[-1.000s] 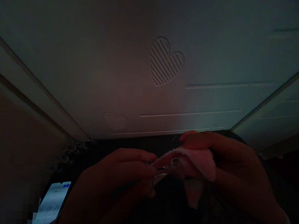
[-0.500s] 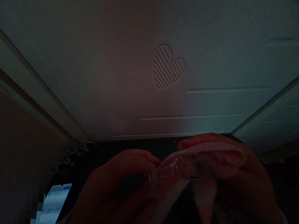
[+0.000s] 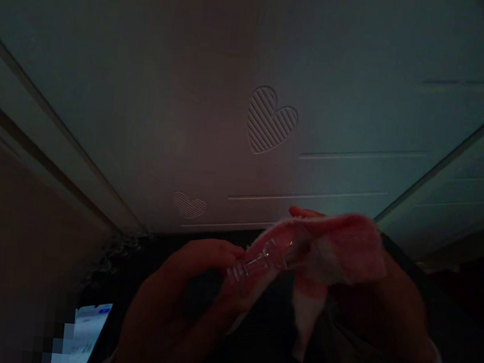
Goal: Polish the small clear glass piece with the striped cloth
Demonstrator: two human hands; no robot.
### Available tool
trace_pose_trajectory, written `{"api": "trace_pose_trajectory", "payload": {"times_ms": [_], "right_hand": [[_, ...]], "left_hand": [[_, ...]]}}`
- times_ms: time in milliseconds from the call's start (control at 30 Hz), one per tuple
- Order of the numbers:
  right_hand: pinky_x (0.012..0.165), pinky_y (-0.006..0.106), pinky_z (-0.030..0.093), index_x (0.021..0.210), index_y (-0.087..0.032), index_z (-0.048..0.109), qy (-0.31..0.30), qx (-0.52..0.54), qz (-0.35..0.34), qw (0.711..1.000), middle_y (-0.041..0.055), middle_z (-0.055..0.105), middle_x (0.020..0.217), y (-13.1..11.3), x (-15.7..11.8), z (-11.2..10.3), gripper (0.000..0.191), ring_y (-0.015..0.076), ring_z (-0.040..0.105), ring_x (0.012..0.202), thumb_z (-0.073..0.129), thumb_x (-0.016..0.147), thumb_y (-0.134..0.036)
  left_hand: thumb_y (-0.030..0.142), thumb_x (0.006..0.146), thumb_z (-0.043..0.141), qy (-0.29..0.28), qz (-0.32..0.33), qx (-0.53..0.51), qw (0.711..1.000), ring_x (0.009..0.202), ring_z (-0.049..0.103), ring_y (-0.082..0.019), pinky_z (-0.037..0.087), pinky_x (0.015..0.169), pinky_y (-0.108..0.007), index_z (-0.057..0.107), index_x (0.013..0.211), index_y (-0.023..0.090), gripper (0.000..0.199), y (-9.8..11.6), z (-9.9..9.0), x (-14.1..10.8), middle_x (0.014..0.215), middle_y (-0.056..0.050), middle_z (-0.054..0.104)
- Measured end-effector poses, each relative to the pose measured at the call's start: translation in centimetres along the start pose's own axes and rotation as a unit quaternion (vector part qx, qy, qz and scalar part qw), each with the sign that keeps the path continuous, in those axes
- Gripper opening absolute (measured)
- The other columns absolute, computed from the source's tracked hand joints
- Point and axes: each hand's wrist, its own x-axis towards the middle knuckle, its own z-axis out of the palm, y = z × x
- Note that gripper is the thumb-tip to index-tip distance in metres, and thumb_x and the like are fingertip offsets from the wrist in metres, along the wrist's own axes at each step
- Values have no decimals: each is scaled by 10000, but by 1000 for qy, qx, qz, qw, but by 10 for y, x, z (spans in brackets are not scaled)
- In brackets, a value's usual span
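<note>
A clear, shiny piece [image 3: 266, 258], glass or plastic with a ridged narrow end, lies against a pink cloth [image 3: 353, 245] with pale, fuzzy edges. My left hand [image 3: 173, 294] is closed, its thumb and fingers pinching the ridged end and the cloth beneath. On the other side, my right hand [image 3: 403, 303] grips the cloth around the far part of the clear piece. Most of the right fingers are hidden behind the fabric. One loose corner of cloth hangs down between the hands. Dim light hides the clear piece's full shape.
A pale panel [image 3: 146, 111] with grooved lines and striped hearts [image 3: 270, 122] rises just beyond my hands. At lower left lies a lit phone [image 3: 88, 332], partly pixelated. Dark fabric [image 3: 263, 324] lies below, with a ruffled edge [image 3: 118, 244] to the left.
My hands, the cloth and the clear piece have shifted slightly left. The cloth is lifted and spread more over the right hand, showing more of the clear piece.
</note>
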Motion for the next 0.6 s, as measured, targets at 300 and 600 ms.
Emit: {"api": "trace_pose_trajectory", "payload": {"times_ms": [300,600], "right_hand": [[738,154,548,1102,-444,693,-29,88,-23,995,-75,743,1065,2,-1,1,256,124,699,905,659,862,-361],[592,212,558,1015,-389,726,15,53,-24,998,-29,756,892,2,3,4,216,158,689,727,723,801,-356]], "left_hand": [[251,851,668,-3,35,67,997,887,667,-68,514,804,-103,602,1075,354,255,-2,3,-1,999,98,710],[228,866,645,-11,82,102,991,881,673,-108,552,788,-172,589,1066,275,213,-2,8,2,991,41,706]]}}
